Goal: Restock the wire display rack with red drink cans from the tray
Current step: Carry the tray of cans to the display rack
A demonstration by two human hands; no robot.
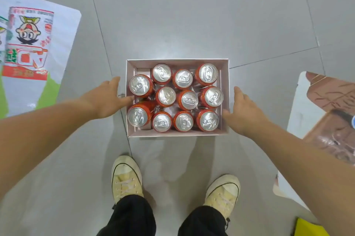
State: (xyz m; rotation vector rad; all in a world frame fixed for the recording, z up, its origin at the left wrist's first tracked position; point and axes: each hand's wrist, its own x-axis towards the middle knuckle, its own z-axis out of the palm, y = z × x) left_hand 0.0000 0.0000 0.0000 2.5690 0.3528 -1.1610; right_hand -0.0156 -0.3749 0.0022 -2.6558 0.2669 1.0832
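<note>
The shallow pale cardboard tray [177, 133] is sitting on the grey tiled floor [192, 14], just ahead of the person's feet. It is holding eleven upright red drink cans with silver tops [187, 100], and its far-left corner is standing vacant. The left hand [107, 99] and right hand [245, 112] are flanking its side walls, fingers spread and gripping nothing, apparently positioning to lift it. The wire rack is not showing.

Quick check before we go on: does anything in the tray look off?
Yes, slightly. The left column is out of line: the far-left can is shifted toward the person, leaving the far-left corner of the tray bare, and the near-left can seems to lean, showing its red side. No spill or dents visible.
</note>
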